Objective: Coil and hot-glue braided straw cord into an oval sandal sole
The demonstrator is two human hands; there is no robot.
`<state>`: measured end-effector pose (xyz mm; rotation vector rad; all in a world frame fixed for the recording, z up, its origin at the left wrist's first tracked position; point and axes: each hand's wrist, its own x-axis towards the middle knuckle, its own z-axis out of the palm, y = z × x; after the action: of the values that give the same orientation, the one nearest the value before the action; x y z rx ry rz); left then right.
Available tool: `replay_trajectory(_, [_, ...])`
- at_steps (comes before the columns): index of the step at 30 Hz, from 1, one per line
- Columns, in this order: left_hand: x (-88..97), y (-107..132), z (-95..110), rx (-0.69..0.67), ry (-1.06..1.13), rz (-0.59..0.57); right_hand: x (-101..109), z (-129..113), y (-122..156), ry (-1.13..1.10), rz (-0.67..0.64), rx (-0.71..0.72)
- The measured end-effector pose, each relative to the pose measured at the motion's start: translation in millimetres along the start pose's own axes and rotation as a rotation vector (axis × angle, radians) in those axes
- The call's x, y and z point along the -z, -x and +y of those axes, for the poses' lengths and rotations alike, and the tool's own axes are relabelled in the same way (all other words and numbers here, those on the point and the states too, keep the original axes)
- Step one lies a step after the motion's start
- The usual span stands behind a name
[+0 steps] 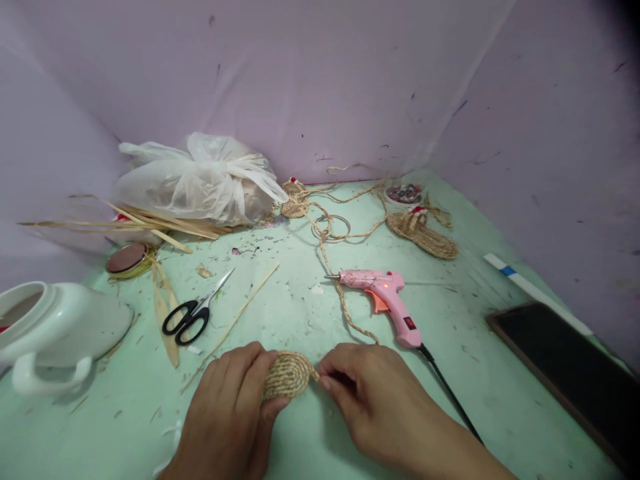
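A small oval coil of braided straw cord (289, 375) sits in my left hand (227, 400), gripped between thumb and fingers at its left side. My right hand (367, 393) pinches the loose braided cord where it leaves the coil's right edge. Past my right hand the braided cord (345, 308) runs up the table to a loose tangle near the wall. Just beyond lies a pink glue gun (383, 293) on its side, nozzle to the left, a small orange light glowing on its body.
Black-handled scissors (193, 319), a straw strip (245, 310) and a white ceramic jug (65, 327) lie left. Behind are a white plastic bag (200, 180), a metal ring (331, 228), a woven slipper-shaped piece (425, 235) and a bead dish (404, 194). A dark phone (565, 373) lies right.
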<state>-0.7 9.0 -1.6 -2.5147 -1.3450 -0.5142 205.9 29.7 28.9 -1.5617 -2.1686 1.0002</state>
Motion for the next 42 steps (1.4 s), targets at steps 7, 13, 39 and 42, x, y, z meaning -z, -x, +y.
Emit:
replay_trajectory(7, [-0.9, 3.1, -0.9, 0.013, 0.006, 0.012, -5.7, -0.1, -2.2, -0.082, -0.041, 0.013])
replay_trajectory(13, [-1.8, 4.7, 0.1, 0.088, 0.036, -0.005, -7.5, -1.2, 1.1, -0.181, -0.062, 0.030])
replay_trajectory(39, [0.8, 1.8, -2.7, 0.136, -0.039, 0.049, -10.3, -7.3, 6.3, -0.265, 0.162, 0.085])
replay_trajectory(42, [1.2, 2.4, -1.8, 0.139, -0.035, 0.038, -11.7, -8.6, 6.6, -0.208, 0.161, 0.148])
